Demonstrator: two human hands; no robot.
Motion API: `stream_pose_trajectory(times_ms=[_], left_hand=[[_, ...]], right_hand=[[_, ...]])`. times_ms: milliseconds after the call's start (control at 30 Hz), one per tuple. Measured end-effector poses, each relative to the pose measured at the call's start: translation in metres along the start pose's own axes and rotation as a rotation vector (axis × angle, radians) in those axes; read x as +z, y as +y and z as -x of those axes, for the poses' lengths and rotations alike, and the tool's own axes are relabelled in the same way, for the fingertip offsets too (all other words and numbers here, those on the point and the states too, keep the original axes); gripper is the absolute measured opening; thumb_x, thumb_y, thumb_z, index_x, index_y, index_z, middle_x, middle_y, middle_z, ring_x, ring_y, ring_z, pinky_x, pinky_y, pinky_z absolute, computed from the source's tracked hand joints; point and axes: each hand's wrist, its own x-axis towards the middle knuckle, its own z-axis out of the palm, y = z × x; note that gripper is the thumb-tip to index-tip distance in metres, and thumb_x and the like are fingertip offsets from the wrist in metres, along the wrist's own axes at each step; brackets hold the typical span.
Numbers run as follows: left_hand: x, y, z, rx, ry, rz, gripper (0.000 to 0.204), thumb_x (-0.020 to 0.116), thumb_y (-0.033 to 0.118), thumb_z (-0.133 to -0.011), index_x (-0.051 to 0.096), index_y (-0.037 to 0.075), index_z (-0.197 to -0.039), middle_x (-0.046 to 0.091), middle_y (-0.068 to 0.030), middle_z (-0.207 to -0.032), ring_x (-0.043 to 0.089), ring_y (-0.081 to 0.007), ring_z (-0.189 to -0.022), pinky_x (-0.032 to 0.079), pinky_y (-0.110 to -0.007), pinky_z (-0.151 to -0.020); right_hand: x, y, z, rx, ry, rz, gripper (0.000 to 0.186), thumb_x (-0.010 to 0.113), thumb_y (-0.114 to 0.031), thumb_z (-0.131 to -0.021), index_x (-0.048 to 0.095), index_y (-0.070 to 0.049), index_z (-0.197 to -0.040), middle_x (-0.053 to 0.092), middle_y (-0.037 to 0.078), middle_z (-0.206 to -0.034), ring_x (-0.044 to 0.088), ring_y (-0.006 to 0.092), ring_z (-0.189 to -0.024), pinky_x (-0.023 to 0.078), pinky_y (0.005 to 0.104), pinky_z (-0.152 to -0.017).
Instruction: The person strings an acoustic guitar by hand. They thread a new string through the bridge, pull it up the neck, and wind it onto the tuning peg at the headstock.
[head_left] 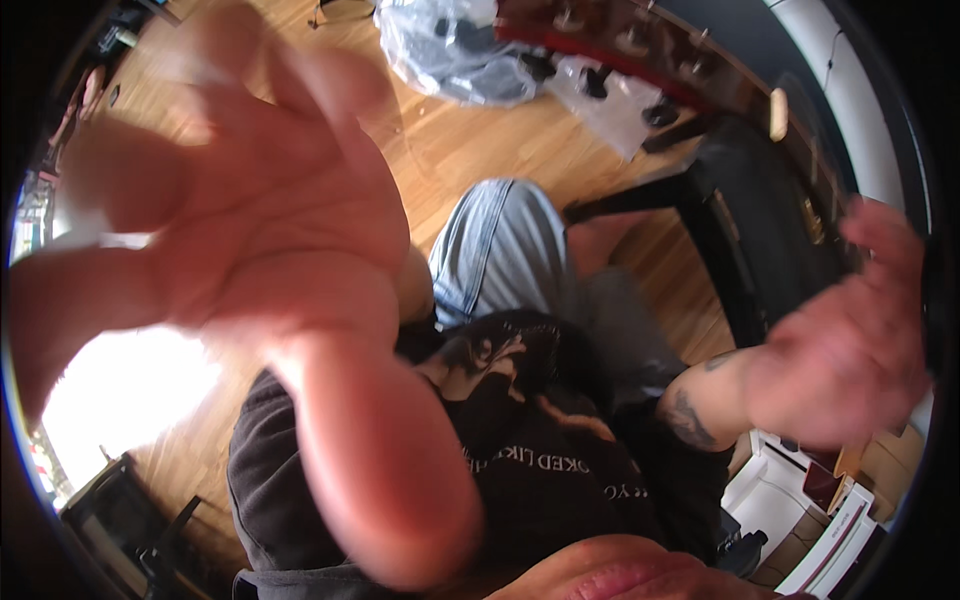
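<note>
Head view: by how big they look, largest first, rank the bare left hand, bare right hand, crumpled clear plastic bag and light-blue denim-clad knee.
1. Bare left hand, seen very close up
2. Bare right hand
3. Crumpled clear plastic bag and light-blue denim-clad knee: too alike to rank

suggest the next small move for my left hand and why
Probably lower the left hand a little: it looms large and blurred over the left of the view, fingers spread with nothing visible in them, and hides part of the wooden floor. The right hand, off to the side, seems less in the way.
</note>
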Motion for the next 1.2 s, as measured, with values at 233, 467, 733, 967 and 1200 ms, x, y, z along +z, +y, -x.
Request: stream_pose_trajectory(times_ms=[233,467,733,967,1200], left_hand=[[0.04,0.016,0.005,0.03,0.054,-0.149,0.046,0.066,0.043,-0.099,0.055,0.017,-0.135,0.051,-0.0014,-0.114,0.048,-0.0183,-0.094,0.042,-0.035,-0.078],[0.023,-0.008,-0.015,0.213,0.29,-0.176,0.043,0.064,0.042,-0.099,0.056,0.016,-0.132,0.053,-0.0027,-0.115,0.049,-0.0199,-0.097,0.042,-0.037,-0.081],[0.004,-0.024,-0.031,0.301,0.333,-0.184,0.04,0.063,0.04,-0.099,0.057,0.015,-0.13,0.055,-0.0042,-0.116,0.05,-0.0217,-0.101,0.042,-0.04,-0.086],[0.017,-0.009,-0.016,0.365,0.382,-0.237,0.037,0.061,0.039,-0.1,0.058,0.014,-0.128,0.056,-0.0054,-0.117,0.051,-0.0233,-0.104,0.042,-0.042,-0.089],[0.021,-0.017,-0.014,0.388,0.353,-0.305,0.035,0.06,0.037,-0.1,0.059,0.013,-0.125,0.058,-0.0067,-0.118,0.052,-0.025,-0.108,0.042,-0.044,-0.093]], right_hand=[[-0.035,-0.007,0.015,0.002,-0.024,0.078,0.036,0.077,-0.013,-0.081,0.061,0.0,-0.11,0.064,0.016,-0.106,0.063,0.0307,-0.093,0.052,0.0417,-0.081],[-0.06,-0.008,0.037,-0.009,-0.073,0.192,0.034,0.074,-0.015,-0.084,0.061,0.002,-0.111,0.064,0.016,-0.105,0.063,0.0308,-0.091,0.052,0.0423,-0.079],[-0.07,-0.001,0.074,0.058,-0.096,0.243,0.033,0.07,-0.016,-0.087,0.061,0.003,-0.112,0.063,0.017,-0.104,0.063,0.031,-0.089,0.052,0.043,-0.076],[-0.076,0.017,0.099,0.02,-0.105,0.249,0.032,0.066,-0.018,-0.09,0.06,0.004,-0.113,0.063,0.017,-0.103,0.063,0.0311,-0.088,0.052,0.0436,-0.074],[-0.087,0.025,0.121,0.058,-0.097,0.283,0.032,0.062,-0.019,-0.093,0.06,0.005,-0.114,0.062,0.017,-0.102,0.062,0.0312,-0.086,0.052,0.0442,-0.071]])
